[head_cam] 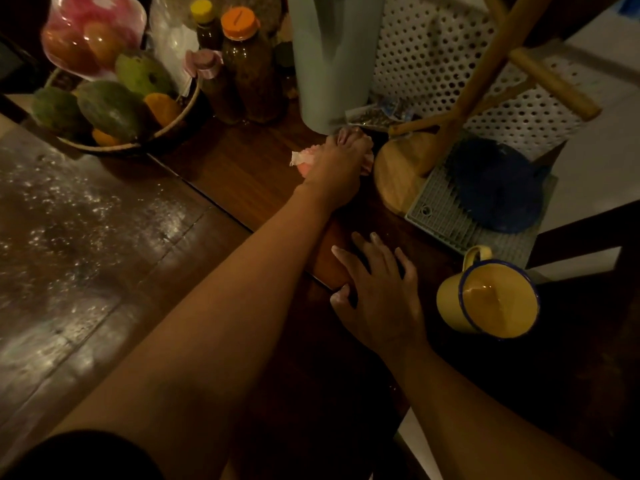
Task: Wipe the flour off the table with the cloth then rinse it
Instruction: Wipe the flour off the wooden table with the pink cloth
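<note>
Forearm stretched long, left hand (334, 161) clutches the cloth (302, 160) just beside the tall tumbler (329, 57), which a swipe could topple; right hand (377, 292) lies spread.

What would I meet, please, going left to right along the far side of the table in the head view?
In order: woven basket of green fruit → orange-capped brown bottle → tall pale green container → round wooden board → dark blue round lid.
</note>
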A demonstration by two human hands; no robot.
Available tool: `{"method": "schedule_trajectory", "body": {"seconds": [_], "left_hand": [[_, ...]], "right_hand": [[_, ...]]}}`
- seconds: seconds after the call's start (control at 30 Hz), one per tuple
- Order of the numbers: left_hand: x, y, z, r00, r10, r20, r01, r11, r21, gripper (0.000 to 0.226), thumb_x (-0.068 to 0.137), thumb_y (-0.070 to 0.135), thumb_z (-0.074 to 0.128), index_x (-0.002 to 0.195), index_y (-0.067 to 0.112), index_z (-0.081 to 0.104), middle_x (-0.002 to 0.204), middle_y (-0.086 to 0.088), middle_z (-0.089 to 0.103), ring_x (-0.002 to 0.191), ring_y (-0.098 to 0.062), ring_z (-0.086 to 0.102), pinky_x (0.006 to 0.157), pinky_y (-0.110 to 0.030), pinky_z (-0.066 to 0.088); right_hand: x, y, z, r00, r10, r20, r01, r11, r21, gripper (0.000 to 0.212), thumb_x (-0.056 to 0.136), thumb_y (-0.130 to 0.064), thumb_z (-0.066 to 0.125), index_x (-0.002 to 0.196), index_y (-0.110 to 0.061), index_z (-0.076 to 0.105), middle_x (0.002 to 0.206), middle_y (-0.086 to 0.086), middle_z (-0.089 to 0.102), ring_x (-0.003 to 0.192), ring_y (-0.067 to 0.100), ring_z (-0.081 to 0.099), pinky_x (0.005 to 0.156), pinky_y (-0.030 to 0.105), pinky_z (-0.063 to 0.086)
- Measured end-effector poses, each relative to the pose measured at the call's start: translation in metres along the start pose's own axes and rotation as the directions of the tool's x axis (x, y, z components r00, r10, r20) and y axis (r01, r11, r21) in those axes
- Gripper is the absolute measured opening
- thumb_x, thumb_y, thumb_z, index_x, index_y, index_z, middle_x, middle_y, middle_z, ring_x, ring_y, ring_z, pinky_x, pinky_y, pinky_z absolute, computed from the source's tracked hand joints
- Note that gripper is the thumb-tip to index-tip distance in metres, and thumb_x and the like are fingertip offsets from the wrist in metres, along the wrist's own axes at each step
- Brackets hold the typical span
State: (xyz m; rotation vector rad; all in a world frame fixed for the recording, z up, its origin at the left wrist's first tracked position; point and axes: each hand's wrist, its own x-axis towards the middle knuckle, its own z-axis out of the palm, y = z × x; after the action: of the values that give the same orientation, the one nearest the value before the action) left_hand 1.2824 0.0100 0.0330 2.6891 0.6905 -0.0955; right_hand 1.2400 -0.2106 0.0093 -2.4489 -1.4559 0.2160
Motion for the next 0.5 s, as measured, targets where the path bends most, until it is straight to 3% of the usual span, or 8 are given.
{"method": "schedule_trajectory", "body": {"seconds": [0.1,0.23,0.33,0.4,0.5], "left_hand": [[-0.01,-0.013,-0.009,0.998,0.029,0.053,-0.021,0.991,-0.132,0.07,0.084,-0.009,0.044,0.147,0.02,0.038,0.146,-0.015,0.038,0.131,-0.035,0.04,0.106,-0.04,0.038],[-0.047,-0.04,-0.022,0.983,0.18,0.043,-0.155,0.93,-0.334,0.056,0.076,-0.02,0.042,0.12,0.007,0.066,0.122,-0.006,0.061,0.111,-0.015,0.058,0.101,-0.025,0.04],[-0.066,-0.047,-0.011,0.995,0.084,-0.051,-0.098,0.901,-0.422,0.046,0.072,-0.007,0.043,0.101,0.014,0.071,0.124,-0.001,0.062,0.12,-0.014,0.053,0.105,-0.041,0.042],[-0.069,-0.037,0.006,0.99,-0.01,-0.143,-0.045,0.926,-0.376,0.042,0.073,0.003,0.045,0.105,0.019,0.068,0.13,-0.003,0.06,0.125,-0.021,0.05,0.107,-0.046,0.037],[-0.077,-0.015,0.026,0.971,-0.061,-0.23,-0.018,0.945,-0.326,0.051,0.078,-0.002,0.049,0.125,0.014,0.062,0.133,-0.006,0.059,0.129,-0.025,0.047,0.112,-0.036,0.026]], "right_hand": [[-0.001,0.0,0.0,1.0,0.005,0.007,-0.005,1.0,0.006,0.06,0.083,-0.041,0.045,0.142,-0.032,0.051,0.158,0.001,0.04,0.15,0.022,0.027,0.117,0.05,0.023],[0.001,-0.001,-0.001,0.998,0.025,0.052,-0.025,1.0,-0.005,0.062,0.082,-0.041,0.044,0.144,-0.035,0.047,0.16,-0.002,0.035,0.152,0.019,0.023,0.118,0.05,0.021],[0.0,-0.002,-0.003,0.998,0.029,0.063,-0.029,1.0,-0.007,0.063,0.081,-0.042,0.043,0.143,-0.036,0.048,0.16,-0.002,0.035,0.151,0.019,0.024,0.117,0.049,0.023],[0.001,-0.002,-0.003,0.997,0.035,0.066,-0.035,0.999,-0.01,0.063,0.08,-0.042,0.043,0.143,-0.035,0.049,0.159,-0.001,0.037,0.151,0.02,0.026,0.117,0.049,0.023],[0.001,-0.003,-0.004,0.997,0.047,0.056,-0.047,0.999,0.003,0.063,0.078,-0.041,0.045,0.14,-0.035,0.052,0.156,-0.001,0.042,0.149,0.021,0.03,0.116,0.049,0.024]]}}
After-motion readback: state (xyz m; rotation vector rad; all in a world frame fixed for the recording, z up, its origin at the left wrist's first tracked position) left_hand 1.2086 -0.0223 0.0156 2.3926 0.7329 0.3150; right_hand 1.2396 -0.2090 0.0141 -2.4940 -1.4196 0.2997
